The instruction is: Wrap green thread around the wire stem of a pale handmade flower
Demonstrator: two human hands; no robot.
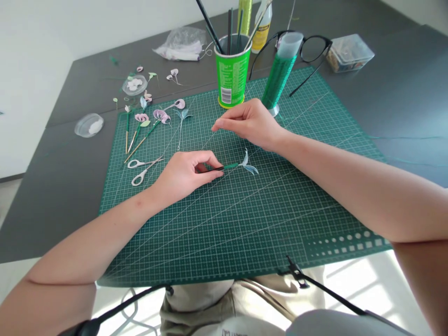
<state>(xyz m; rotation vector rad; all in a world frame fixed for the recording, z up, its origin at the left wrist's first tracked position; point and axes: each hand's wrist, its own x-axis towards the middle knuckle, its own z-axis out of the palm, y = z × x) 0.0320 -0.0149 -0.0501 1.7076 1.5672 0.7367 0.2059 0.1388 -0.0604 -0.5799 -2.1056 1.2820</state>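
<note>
My left hand (pixel 185 173) pinches a thin stem (pixel 229 166) wrapped in green, low over the green cutting mat (pixel 245 224). The stem ends in pale blue beaded leaves (pixel 249 164) on its right. My right hand (pixel 250 123) hovers just above and behind, fingers pinched at the left tip on a fine thread or wire that I can barely make out. A green thread spool (pixel 279 80) stands right behind that hand.
White-handled scissors (pixel 142 169) lie left of my left hand. Several pink beaded flowers on stems (pixel 154 119) rest at the mat's upper left. A green cup of tools (pixel 232 70), glasses (pixel 308 46), small dishes (pixel 89 125) and a plastic box (pixel 350 52) sit beyond.
</note>
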